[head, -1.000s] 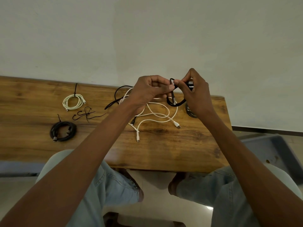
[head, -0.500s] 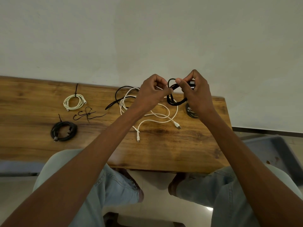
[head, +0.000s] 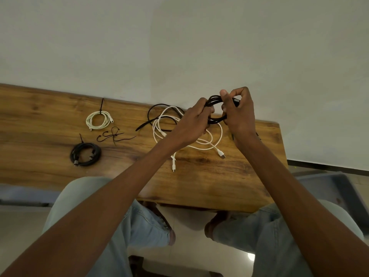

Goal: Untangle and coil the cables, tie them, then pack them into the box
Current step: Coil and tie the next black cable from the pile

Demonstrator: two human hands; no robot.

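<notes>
Gripping black cable coil (head: 216,118): left hand (head: 194,122), right hand (head: 238,114), above table's far edge (head: 267,124).

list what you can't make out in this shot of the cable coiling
Head view only:
- The black cable coil: the left hand and right hand cover parts of it, so its ends and any tie are hidden.
- A dark object on the table behind the right wrist: mostly covered, unidentifiable.
- The grey box: cut by the right forearm and frame edge, contents unclear.
- The loose white cable's middle: under the left wrist.
</notes>
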